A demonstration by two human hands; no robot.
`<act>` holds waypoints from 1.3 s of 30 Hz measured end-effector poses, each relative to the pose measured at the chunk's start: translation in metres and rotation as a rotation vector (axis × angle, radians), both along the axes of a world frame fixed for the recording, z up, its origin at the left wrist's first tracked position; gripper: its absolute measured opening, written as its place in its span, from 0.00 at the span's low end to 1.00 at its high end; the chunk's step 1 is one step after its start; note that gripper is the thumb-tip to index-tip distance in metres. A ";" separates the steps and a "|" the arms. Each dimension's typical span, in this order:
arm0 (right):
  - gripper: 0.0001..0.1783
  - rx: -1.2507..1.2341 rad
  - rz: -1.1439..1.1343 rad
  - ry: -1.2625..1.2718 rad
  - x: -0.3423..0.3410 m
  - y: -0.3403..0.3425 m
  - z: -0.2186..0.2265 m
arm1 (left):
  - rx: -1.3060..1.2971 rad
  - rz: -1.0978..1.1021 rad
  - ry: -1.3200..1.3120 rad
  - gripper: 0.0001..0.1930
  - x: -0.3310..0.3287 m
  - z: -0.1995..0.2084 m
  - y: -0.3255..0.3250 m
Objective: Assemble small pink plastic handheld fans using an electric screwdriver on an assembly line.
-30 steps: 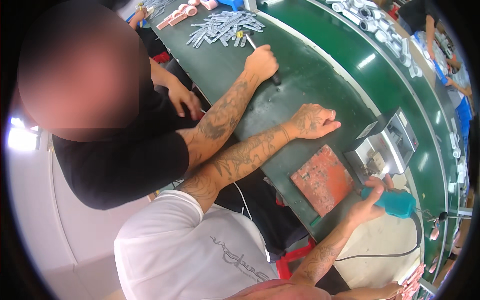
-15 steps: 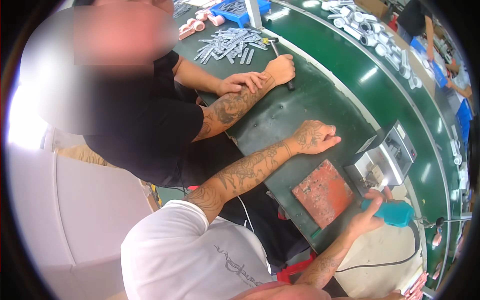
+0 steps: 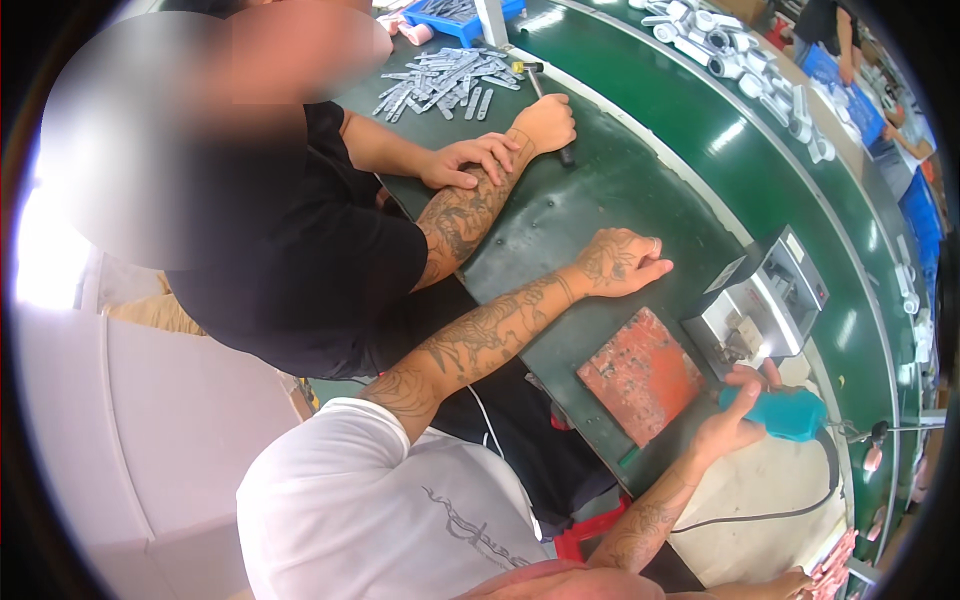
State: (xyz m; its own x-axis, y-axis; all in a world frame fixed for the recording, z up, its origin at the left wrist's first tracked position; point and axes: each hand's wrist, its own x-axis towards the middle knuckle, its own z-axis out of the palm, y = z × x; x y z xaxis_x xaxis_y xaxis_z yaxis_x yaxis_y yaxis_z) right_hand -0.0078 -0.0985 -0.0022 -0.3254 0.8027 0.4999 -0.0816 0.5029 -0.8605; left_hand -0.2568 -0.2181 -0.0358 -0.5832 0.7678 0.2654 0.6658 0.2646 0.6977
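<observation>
Factory workshop — conveyor (image 3: 690,125), grey strips (image 3: 447,82)

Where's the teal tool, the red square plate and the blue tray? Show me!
Teal tool (image 3: 790,415): head view, on its rounded body.
Red square plate (image 3: 642,376): head view, on its worn flat top.
Blue tray (image 3: 462,32): head view, on its outer side wall.

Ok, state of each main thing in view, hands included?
Teal corded power tool: held, running state unclear.
Right hand: closed around the tool.
Left hand: loosely curled.
Red square slab: lying flat, worn.
Silver metal box-shaped device: standing open.
Flat grey strips: heaped.
Black-handled hammer: in a co-worker's hand.
</observation>
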 end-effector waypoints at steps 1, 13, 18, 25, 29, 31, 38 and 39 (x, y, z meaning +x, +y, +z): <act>0.26 -0.003 0.000 -0.005 0.001 0.000 0.000 | -0.008 -0.003 -0.006 0.18 0.000 0.001 0.000; 0.29 -0.011 0.037 0.022 -0.001 0.001 -0.003 | -0.008 0.010 0.009 0.19 -0.005 -0.004 0.005; 0.35 -0.017 0.071 0.069 -0.008 0.003 -0.005 | 0.013 0.049 0.034 0.20 -0.008 0.003 -0.003; 0.26 -0.077 -0.019 0.008 0.010 0.002 -0.002 | 0.134 0.033 0.066 0.19 0.004 -0.006 0.000; 0.24 -0.036 -0.004 0.016 0.003 0.006 -0.007 | 0.101 0.051 0.043 0.20 0.000 -0.007 -0.003; 0.23 -0.045 -0.008 0.025 0.003 0.006 -0.003 | 0.099 0.061 0.078 0.20 0.000 -0.009 -0.005; 0.31 0.029 -0.019 0.016 0.006 0.018 0.012 | 0.043 0.036 0.007 0.19 0.000 0.000 -0.007; 0.32 0.042 0.003 0.027 0.005 0.021 0.013 | 0.061 0.036 0.020 0.19 0.000 -0.001 -0.007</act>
